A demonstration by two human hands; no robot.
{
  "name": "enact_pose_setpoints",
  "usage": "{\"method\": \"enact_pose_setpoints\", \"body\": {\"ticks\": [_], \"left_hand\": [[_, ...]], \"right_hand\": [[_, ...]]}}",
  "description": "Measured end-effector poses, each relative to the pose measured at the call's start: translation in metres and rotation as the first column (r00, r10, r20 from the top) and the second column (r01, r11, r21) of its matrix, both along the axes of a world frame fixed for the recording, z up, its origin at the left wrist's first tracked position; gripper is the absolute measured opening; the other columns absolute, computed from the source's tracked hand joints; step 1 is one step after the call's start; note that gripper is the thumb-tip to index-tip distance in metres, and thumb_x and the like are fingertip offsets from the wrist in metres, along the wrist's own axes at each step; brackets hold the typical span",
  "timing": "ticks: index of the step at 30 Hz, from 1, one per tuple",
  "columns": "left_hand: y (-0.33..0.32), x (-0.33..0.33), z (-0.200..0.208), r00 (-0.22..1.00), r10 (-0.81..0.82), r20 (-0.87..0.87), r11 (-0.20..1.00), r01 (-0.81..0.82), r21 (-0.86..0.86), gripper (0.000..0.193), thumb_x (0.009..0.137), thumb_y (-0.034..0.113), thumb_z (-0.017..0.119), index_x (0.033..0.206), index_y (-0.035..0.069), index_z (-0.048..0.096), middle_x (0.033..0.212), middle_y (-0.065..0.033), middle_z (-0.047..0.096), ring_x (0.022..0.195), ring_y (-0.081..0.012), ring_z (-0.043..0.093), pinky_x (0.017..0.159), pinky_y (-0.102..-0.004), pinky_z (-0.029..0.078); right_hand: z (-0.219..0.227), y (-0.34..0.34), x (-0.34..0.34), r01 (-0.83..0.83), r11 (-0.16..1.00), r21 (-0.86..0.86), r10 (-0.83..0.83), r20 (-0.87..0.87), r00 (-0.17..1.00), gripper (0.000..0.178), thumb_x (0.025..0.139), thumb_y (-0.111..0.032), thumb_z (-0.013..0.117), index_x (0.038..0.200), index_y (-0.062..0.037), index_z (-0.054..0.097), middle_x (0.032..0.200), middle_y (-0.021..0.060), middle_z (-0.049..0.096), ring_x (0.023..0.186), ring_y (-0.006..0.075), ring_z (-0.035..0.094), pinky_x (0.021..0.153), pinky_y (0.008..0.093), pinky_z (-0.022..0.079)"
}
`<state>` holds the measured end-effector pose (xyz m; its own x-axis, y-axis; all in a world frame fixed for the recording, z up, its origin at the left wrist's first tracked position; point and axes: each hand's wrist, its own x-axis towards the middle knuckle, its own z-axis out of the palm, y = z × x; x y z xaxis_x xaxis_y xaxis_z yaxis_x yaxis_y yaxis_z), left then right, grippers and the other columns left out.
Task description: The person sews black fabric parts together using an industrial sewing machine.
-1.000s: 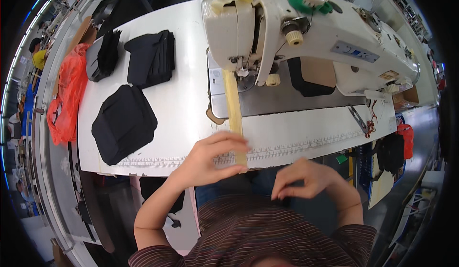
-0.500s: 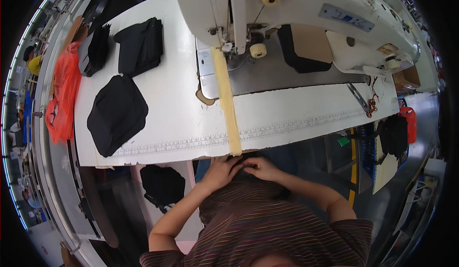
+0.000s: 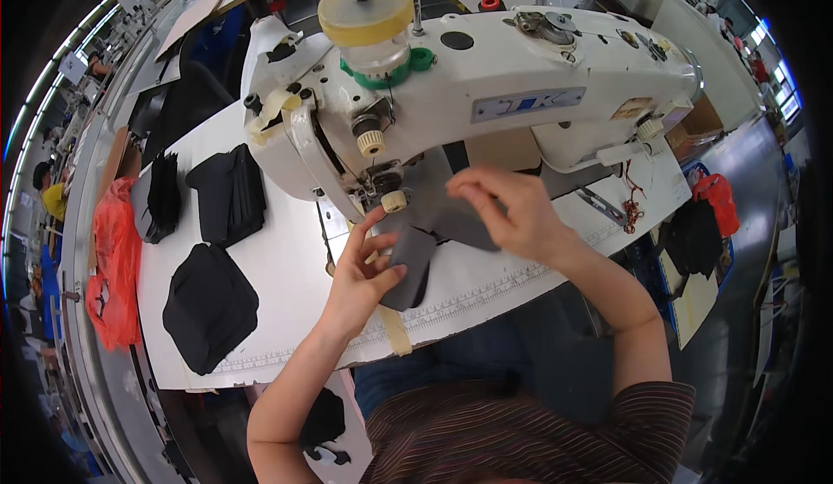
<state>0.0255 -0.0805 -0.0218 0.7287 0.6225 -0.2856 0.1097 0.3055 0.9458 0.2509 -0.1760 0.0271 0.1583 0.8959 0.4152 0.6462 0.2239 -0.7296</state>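
Observation:
A white sewing machine [image 3: 521, 59] stands across the white table. By its needle area, my left hand [image 3: 356, 280] has its thumb on a dark grey fabric piece [image 3: 409, 267], with the fingers curled at its edge. The index finger reaches up beside a cream knob [image 3: 394, 201]. More of the grey fabric [image 3: 460, 219] spreads to the right under the machine arm. Just above that part, my right hand [image 3: 512, 211] is closed in a pinch. What sits between its fingertips, if anything, is too small to make out. The needle tip is hidden.
Stacks of black fabric pieces [image 3: 211, 309] lie on the table's left side, near a red plastic bag [image 3: 114, 263]. Thread snips [image 3: 603, 206] and tangled red cord [image 3: 633, 202] rest at the right. A printed ruler [image 3: 486, 293] runs along the front edge.
Both hands have risen from my lap at the table edge to the sewing machine. Grey fabric now lies by the needle area. The view has tilted up, showing more of the machine.

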Motion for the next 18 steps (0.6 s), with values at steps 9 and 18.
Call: {"method": "enact_pose_setpoints", "body": {"ticks": [9, 18], "left_hand": [[-0.001, 0.004, -0.003, 0.995, 0.097, 0.021, 0.91, -0.097, 0.402, 0.045, 0.101, 0.011, 0.045, 0.145, 0.004, 0.038, 0.137, -0.0129, 0.05, 0.111, -0.019, 0.055, 0.1, -0.0315, 0.04], [-0.007, -0.001, 0.002, 0.987, 0.158, 0.036, 0.905, -0.16, 0.395, 0.048, 0.098, 0.021, 0.055, 0.14, 0.002, 0.044, 0.126, -0.0178, 0.057, 0.113, -0.0194, 0.054, 0.098, -0.0312, 0.04]], "right_hand": [[-0.05, 0.012, 0.079, 0.099, 0.993, 0.063, -0.112, 0.765, 0.634, 0.027, 0.088, -0.019, 0.066, 0.108, -0.0013, 0.066, 0.108, 0.0149, 0.069, 0.102, 0.0282, 0.067, 0.084, 0.0368, 0.055], [-0.037, 0.001, 0.067, 0.208, 0.975, 0.083, -0.197, 0.757, 0.623, 0.025, 0.078, -0.005, 0.063, 0.103, -0.0031, 0.066, 0.083, 0.0098, 0.067, 0.075, 0.0273, 0.066, 0.063, 0.0401, 0.054]]}}
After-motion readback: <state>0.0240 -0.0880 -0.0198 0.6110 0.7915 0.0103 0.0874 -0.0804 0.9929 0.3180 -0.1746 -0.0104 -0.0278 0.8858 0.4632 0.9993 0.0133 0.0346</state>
